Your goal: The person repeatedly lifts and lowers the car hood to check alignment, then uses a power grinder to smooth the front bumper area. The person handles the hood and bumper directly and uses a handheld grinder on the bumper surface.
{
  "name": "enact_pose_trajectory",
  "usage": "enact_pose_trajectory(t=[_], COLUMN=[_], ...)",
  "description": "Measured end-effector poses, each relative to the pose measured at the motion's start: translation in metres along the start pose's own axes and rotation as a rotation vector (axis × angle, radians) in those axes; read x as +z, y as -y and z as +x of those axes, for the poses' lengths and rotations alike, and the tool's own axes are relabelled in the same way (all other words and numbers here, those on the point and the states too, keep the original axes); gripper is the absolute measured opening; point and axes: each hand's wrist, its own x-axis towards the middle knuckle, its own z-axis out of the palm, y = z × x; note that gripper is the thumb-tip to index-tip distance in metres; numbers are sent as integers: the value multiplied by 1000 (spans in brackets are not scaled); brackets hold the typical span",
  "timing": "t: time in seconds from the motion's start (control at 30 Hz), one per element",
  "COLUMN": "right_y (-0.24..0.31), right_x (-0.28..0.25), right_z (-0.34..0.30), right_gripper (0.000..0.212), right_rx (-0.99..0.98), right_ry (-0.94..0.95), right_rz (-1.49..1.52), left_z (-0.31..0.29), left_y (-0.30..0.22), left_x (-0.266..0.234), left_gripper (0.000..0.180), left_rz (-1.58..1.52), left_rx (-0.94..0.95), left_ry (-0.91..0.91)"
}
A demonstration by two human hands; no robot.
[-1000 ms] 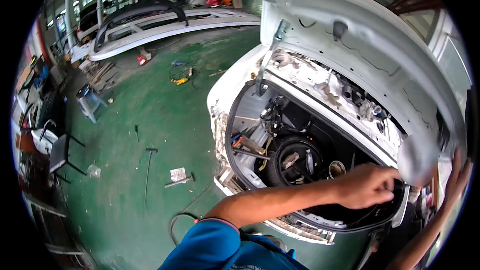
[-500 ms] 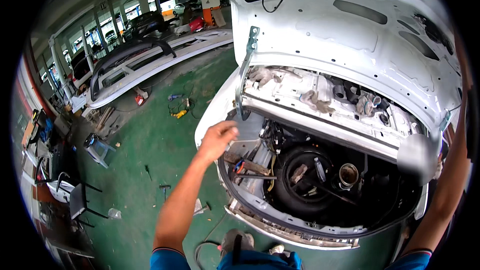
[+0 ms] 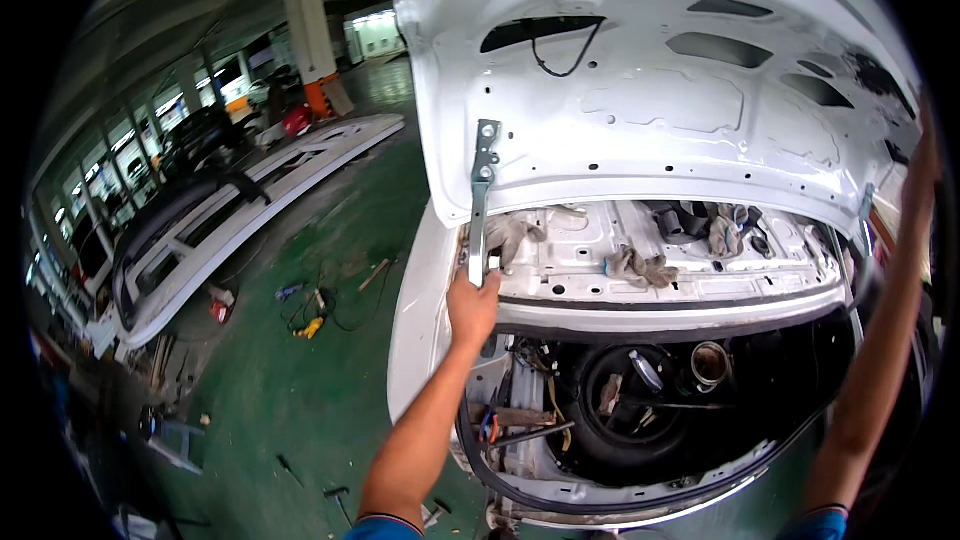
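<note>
My left hand (image 3: 472,308) is closed around the lower part of the metal hinge arm (image 3: 478,225) at the left of the raised white trunk lid (image 3: 640,110). A small pale spot shows by its fingertips, too small to name. My right hand (image 3: 927,145) is raised at the lid's right edge; its fingers are lost in the dark rim of the picture. Below lies the open trunk (image 3: 770,400), with a spare tyre (image 3: 590,390), a round tin (image 3: 709,365) and a clear bottle (image 3: 645,372) inside.
Grey work gloves (image 3: 640,267) lie on the white panel behind the trunk opening. Orange-handled pliers (image 3: 489,427) rest at the trunk's left side. On the green floor are a yellow power tool (image 3: 309,328), a hammer (image 3: 338,500) and a stool (image 3: 175,440). A removed bumper (image 3: 190,290) stands farther left.
My left hand has moved up and forward from over the trunk's left edge to the hinge arm. The right arm stays raised. The view has tilted up and turned, showing more of the lid.
</note>
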Motion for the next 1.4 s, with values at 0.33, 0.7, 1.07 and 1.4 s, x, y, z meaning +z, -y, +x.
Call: enact_pose_trajectory(t=[0.33,0.7,1.07,1.4], right_y=[358,423,419,418], right_x=[318,366,370,359], right_z=[-403,-403,-383,-378], right_gripper=[77,98,98,99], right_rx=[1826,2088,2115,2072], right_ry=[689,51,-85,147], right_rz=[1588,2130,1985,1874], left_z=[-7,-7,-2,64], left_y=[10,-20,-7,54], left_x=[-51,-33,-46,-49], left_gripper=[16,15,38,54], left_rz=[-94,-81,-202,-1023], left_rx=[-58,-112,-69,-474], left_ry=[-86,-49,154,316])
